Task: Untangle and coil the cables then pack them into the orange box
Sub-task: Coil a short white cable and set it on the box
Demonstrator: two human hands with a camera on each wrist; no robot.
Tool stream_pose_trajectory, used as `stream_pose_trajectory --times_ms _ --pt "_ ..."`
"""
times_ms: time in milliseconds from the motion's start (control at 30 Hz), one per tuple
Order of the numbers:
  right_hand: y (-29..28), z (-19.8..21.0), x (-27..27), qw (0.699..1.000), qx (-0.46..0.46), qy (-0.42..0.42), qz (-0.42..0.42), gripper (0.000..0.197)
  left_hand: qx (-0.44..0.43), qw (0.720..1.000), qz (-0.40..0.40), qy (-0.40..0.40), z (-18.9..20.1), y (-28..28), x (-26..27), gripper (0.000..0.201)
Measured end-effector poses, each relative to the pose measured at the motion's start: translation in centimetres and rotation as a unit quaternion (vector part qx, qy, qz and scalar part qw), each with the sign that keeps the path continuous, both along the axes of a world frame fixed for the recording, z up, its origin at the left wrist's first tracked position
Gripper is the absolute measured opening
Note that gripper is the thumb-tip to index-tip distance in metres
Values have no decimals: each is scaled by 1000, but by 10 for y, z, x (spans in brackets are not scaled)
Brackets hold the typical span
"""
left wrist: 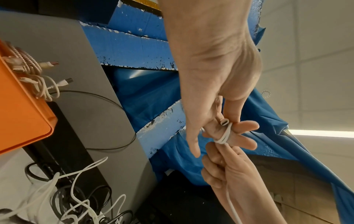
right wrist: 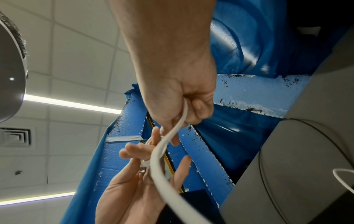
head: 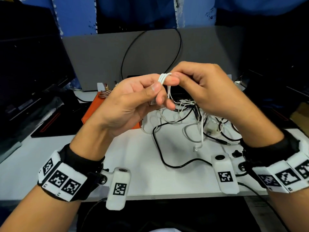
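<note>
A thin white cable (head: pixel 164 77) is wound in several loops around the fingers of my left hand (head: pixel 157 91), whose thumb presses on the loops. In the left wrist view the coil (left wrist: pixel 223 136) sits around the fingers beside the cable's oval plug (left wrist: pixel 225 122). My right hand (head: pixel 177 79) pinches the same cable right at the coil, and the cable (right wrist: pixel 164 148) runs out through its curled fingers. Both hands hover above a tangle of white and black cables (head: pixel 197 118) on the white table. The orange box (head: pixel 95 113) lies left of the tangle and holds coiled cables (left wrist: pixel 26 63).
A grey panel (head: pixel 150 52) stands at the back with a black cable loop (head: pixel 180 47) in front of it. A dark monitor (head: pixel 30 64) and a black mat (head: pixel 50 124) lie on the left. A black barrel plug (head: pixel 224 142) points right near the table's front.
</note>
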State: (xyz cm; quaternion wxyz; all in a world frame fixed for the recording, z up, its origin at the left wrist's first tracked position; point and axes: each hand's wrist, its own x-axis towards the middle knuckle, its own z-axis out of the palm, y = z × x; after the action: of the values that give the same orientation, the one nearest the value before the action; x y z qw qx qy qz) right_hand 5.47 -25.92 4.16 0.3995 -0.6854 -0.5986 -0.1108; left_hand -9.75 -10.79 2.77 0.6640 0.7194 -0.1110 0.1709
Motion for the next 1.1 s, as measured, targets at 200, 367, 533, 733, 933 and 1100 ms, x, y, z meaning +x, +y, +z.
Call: stream_pose_trajectory --times_ms 200,367,533,733,933,1100 --pt "6 -5 -9 996 -81 27 28 23 -164 983 35 -72 -4 -2 9 20" --pt "8 -13 -17 969 -230 38 75 31 -11 975 198 -104 -7 0 17 24" --pt "3 -4 -15 988 -147 27 40 23 256 939 217 -70 -9 7 14 22" --pt "-1 0 -10 996 7 85 16 20 272 955 114 3 4 13 0 25" --pt "2 0 -12 998 -15 51 18 27 137 989 51 -6 2 11 -1 19" --pt "1 0 -12 999 -11 40 14 30 38 999 -3 10 -2 4 2 22"
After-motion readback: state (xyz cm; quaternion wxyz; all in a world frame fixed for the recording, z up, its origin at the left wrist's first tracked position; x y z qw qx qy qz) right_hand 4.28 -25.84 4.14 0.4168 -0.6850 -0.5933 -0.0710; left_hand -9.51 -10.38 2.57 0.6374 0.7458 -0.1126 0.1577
